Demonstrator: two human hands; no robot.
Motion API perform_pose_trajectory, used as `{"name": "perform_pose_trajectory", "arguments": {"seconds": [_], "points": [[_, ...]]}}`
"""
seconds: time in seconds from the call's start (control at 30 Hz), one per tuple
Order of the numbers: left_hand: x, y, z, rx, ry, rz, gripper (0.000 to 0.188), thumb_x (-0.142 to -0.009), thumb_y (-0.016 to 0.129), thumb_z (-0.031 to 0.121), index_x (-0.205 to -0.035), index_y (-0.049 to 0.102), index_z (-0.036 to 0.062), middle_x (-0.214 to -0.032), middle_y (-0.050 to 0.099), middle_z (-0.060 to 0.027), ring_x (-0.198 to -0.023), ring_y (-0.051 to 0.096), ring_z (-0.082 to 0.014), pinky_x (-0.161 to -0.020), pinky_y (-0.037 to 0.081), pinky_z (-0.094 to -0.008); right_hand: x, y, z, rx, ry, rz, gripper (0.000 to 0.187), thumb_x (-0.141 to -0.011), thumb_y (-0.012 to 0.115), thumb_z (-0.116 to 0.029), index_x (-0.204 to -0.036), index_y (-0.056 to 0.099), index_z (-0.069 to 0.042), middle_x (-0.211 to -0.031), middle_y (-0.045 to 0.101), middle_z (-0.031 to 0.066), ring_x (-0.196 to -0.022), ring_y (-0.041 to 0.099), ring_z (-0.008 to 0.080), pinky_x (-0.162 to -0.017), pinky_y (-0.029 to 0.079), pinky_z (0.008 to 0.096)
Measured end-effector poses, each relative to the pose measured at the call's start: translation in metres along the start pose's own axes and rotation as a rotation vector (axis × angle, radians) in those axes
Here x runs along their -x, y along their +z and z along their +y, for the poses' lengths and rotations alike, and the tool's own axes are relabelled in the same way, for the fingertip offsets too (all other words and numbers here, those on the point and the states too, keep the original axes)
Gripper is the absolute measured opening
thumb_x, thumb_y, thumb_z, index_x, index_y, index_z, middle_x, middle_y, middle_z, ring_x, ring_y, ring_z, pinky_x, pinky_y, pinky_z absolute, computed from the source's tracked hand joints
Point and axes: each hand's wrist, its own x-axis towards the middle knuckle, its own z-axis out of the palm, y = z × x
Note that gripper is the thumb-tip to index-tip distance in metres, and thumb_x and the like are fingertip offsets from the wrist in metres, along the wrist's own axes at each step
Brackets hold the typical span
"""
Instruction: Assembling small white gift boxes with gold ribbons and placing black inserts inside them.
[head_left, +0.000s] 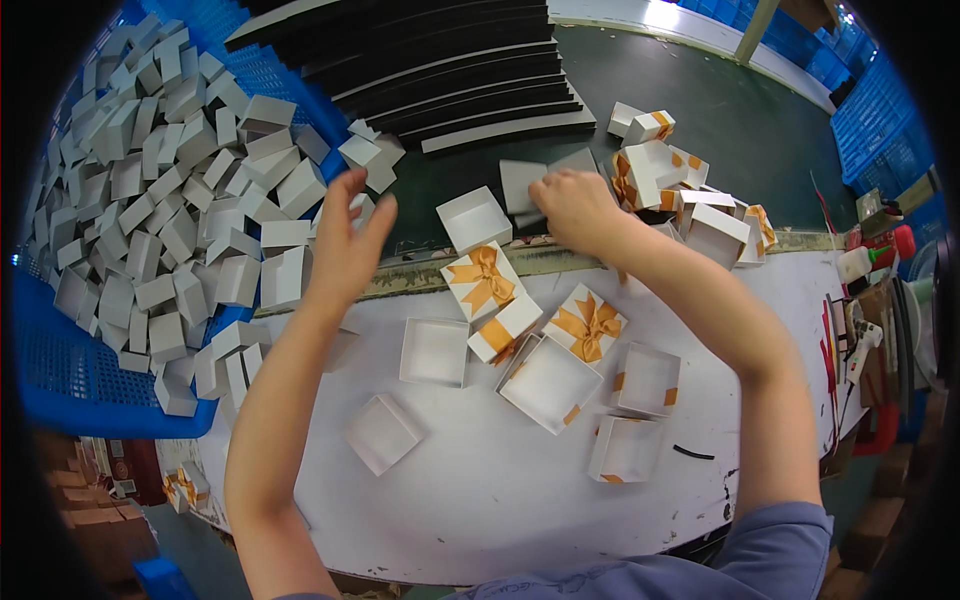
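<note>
My left hand (350,240) is raised with its fingers apart and nothing in it, near small white boxes (370,158) at the edge of the heap. Farther right, my right hand (580,205) has its fingers closed at the edge of a white box (522,185), which is smeared by motion. Just below lies an open white box (474,218). Box lids with orange ribbon bows (484,278) (588,322) rest on the white table (480,500). Among them are open white box parts (434,352) (550,382) (385,433), some with orange ribbon on their sides (648,380).
A blue crate (60,370) at the left overflows with white boxes (150,200). Black boards (450,80) are stacked at the back. Ribboned boxes (690,190) pile up on the dark green surface (690,90). A glue gun (862,350) and bottle (855,263) are at the right.
</note>
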Motion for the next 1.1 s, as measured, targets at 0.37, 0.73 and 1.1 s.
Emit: {"name": "perform_pose_trajectory", "arguments": {"seconds": [0.37,0.73,1.1], "points": [[-0.128,0.022,-0.037,0.121,-0.272,0.078,0.069,-0.066,0.070,0.023,-0.115,0.042,-0.0156,-0.107,0.053,-0.0235,-0.104,0.054,-0.0295,-0.086,0.044,-0.0346,-0.079,0.026,0.141,-1.157,0.754,0.273,0.058,-0.081,0.054,-0.052,-0.120,0.051,-0.008,-0.115,0.054,0.0117,-0.105,0.049,0.0216,-0.090,0.039,0.0368],[-0.117,0.033,-0.056,0.331,-0.268,-0.019,0.050,-0.068,0.078,0.028,-0.104,0.062,-0.0023,-0.101,0.065,-0.0110,-0.093,0.059,-0.0187,-0.085,0.043,-0.0286,-0.060,0.012,0.097,-1.271,0.989,-0.102,0.052,-0.084,0.033,-0.064,-0.086,0.048,-0.014,-0.083,0.039,0.0022,-0.077,0.034,0.0148,-0.069,0.031,0.0321],[0.011,-0.021,0.009,0.161,-0.393,0.025,0.053,-0.072,0.075,0.031,-0.108,0.054,-0.0029,-0.093,0.063,-0.0112,-0.085,0.058,-0.0171,-0.075,0.045,-0.0272,0.000,-0.039,0.052,-1.117,0.715,-0.367,0.053,-0.093,0.028,-0.049,-0.123,0.047,-0.009,-0.113,0.051,0.0116,-0.101,0.046,0.0226,-0.086,0.041,0.0382]]}}
